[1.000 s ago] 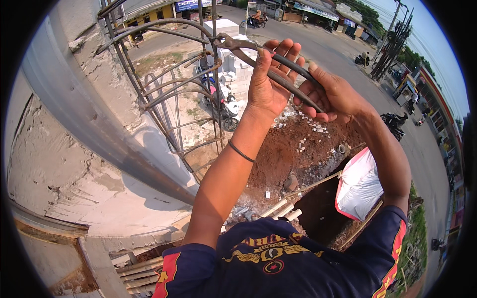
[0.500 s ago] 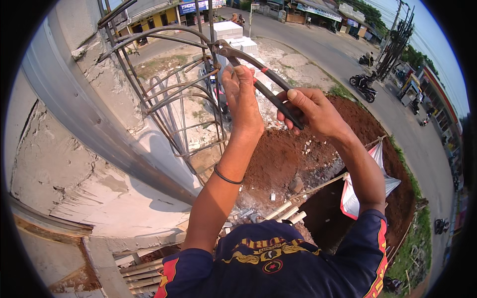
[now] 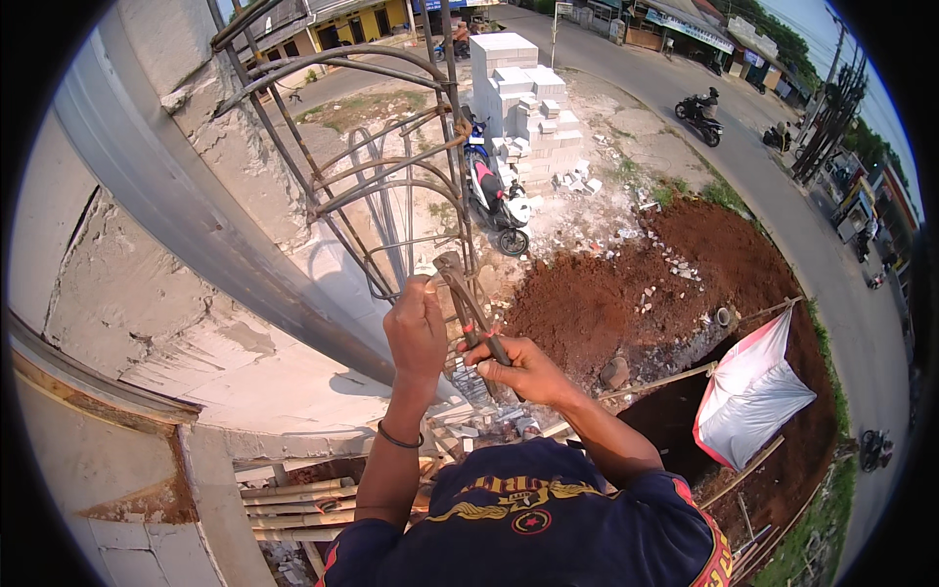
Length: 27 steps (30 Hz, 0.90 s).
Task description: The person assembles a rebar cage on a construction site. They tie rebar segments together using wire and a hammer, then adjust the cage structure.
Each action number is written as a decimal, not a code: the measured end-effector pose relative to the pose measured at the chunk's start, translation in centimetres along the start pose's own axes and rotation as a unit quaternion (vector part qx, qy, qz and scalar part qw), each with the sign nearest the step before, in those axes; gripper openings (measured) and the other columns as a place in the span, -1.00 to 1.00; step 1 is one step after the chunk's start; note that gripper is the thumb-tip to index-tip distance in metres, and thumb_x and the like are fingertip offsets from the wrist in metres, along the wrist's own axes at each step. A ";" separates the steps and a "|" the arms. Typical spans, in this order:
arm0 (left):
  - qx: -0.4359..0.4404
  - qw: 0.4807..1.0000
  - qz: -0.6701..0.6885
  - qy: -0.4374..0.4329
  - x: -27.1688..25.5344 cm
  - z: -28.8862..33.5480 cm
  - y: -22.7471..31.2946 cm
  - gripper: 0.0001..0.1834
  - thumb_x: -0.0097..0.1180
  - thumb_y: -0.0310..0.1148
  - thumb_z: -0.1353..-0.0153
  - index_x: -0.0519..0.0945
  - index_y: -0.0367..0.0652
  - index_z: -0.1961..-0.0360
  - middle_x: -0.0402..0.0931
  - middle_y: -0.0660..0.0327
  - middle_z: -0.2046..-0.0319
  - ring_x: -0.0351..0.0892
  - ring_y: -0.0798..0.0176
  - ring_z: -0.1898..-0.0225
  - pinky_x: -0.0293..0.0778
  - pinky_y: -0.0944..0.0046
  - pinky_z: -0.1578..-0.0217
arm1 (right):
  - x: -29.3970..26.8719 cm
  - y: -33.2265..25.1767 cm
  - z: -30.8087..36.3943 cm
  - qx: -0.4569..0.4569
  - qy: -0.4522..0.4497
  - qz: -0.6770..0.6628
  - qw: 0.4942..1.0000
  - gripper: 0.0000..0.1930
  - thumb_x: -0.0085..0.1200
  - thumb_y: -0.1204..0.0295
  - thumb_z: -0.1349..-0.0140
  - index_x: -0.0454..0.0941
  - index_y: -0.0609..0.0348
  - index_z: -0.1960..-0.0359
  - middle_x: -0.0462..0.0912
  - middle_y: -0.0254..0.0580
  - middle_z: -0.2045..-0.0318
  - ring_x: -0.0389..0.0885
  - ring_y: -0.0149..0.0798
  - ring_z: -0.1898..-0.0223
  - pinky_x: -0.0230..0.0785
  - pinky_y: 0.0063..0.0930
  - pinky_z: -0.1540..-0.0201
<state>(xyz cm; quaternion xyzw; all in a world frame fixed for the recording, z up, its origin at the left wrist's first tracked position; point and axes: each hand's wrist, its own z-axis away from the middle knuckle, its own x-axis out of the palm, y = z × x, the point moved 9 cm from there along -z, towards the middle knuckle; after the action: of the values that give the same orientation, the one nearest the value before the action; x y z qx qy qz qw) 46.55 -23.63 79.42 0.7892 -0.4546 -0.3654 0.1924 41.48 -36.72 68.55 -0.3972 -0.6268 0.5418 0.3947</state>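
My right hand (image 3: 528, 372) is closed around the dark handles of a pair of pincers (image 3: 453, 277), which have red marks. The pincers' metal head points up and away, in front of the lower part of a rusty rebar cage (image 3: 457, 147) with bent cross ties. Close beside that head is my left hand (image 3: 416, 331), its fingers pinched together. What they hold, if anything, is too small to make out. A dark band circles my left wrist. Whether the jaws touch a bar cannot be told.
A rough plastered wall with a grey metal channel (image 3: 210, 230) rises at left. Bamboo poles (image 3: 298, 509) lie below. Far beneath are a parked motorbike (image 3: 499, 201), stacked white blocks (image 3: 504, 64), red soil (image 3: 577, 303), a pit and a white-and-red sheet (image 3: 753, 386). Motorbikes ride on the road.
Both hands and the pincers have come down and nearer, from a high tie of the cage to its lower part. My left hand has gone from partly extended fingers to a pinch.
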 end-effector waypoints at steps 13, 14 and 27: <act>-0.299 0.877 0.355 0.125 -2.3 7.0 -7.1 -0.69 -0.21 -0.15 -0.50 0.36 -0.15 0.31 0.04 0.47 0.70 -0.03 0.59 0.72 -0.08 0.46 0.71 | -1.7 -2.9 -9.4 -0.256 0.241 0.133 0.927 -0.62 0.07 0.63 -0.16 0.59 0.20 -0.05 0.39 -0.08 -0.08 0.38 -0.15 -0.15 0.29 -0.30 -0.14; -0.306 0.874 0.358 0.122 -1.9 7.6 -7.1 -0.70 -0.20 -0.16 -0.50 0.36 -0.13 0.31 0.03 0.47 0.71 -0.05 0.59 0.72 -0.09 0.45 0.71 | -1.8 -2.1 -9.7 -0.255 0.267 0.130 0.920 -0.70 0.10 0.62 -0.16 0.60 0.24 0.05 0.40 -0.09 0.03 0.45 -0.16 -0.02 0.35 -0.33 0.01; -0.328 0.831 0.431 0.127 1.4 8.8 -7.6 -0.73 -0.15 -0.11 -0.48 0.35 -0.07 0.27 -0.01 0.45 0.67 -0.08 0.55 0.72 -0.06 0.45 0.72 | -1.6 11.2 -6.9 -0.119 0.264 0.245 0.925 -0.82 0.19 0.51 -0.14 0.55 0.32 0.23 0.47 0.05 0.32 0.49 0.06 0.28 0.34 -0.17 0.20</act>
<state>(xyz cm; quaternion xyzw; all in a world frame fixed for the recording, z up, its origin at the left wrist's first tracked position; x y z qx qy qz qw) 44.77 -20.64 68.24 0.4427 -0.5739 -0.2698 0.6339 49.26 -34.54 58.04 -0.7108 -0.4429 0.4190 0.3508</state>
